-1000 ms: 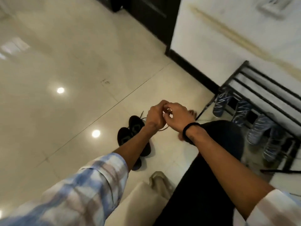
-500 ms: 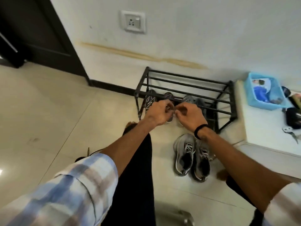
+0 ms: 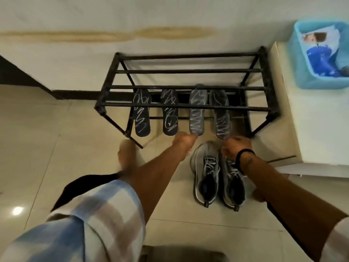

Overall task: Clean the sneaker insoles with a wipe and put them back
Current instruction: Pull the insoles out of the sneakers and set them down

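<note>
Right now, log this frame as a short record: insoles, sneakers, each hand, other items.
insoles: four lean on the rack, two dark left, two grey right
sneakers: grey pair on the floor before the rack
left hand: at a grey insole's lower end, grip unclear
right hand: at the other grey insole's end, grip unclear
other: blue basket on a white cabinet
</note>
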